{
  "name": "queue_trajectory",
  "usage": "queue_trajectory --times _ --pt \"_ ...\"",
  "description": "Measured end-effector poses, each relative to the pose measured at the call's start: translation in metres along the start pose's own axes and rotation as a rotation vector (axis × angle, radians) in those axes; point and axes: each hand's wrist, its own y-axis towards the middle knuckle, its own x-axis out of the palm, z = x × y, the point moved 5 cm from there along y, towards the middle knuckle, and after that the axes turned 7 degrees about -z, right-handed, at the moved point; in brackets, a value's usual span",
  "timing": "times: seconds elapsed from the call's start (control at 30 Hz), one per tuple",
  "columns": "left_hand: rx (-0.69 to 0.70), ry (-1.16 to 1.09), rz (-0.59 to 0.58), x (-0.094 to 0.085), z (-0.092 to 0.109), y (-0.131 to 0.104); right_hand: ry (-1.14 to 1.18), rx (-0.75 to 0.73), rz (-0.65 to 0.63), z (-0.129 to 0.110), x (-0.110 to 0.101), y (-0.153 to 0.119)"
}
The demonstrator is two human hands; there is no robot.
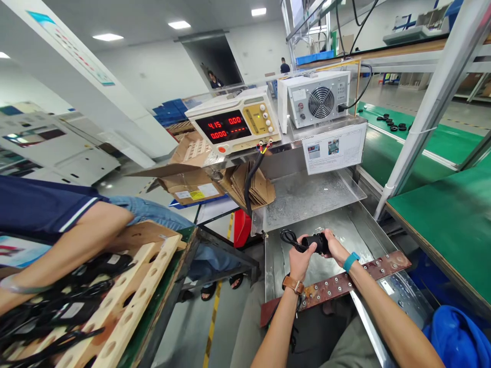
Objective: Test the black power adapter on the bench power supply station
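1. The part (pixel 316 243) held in both hands was black, as was its cable (pixel 288 237).
2. The wristband (pixel 350 261) was teal; the watch strap (pixel 293 283) brown.
3. The power supply (pixel 235 122) was cream, with red digits.
4. The bench mat (pixel 448 225) was green.
5. The bar (pixel 345 281) was rusty brown.

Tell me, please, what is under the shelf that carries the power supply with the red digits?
Under the metal shelf are folded cardboard pieces and a black cable hanging from the power supply. What lies behind the cardboard is covered.
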Motion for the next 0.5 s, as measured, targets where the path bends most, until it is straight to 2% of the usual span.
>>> queue_trajectory --times 0.5 --pt "-0.032 -0.098 0.021 -0.002 -0.009 0.001 0.046 0.004 -0.091 -0.014 0.001 -0.009"
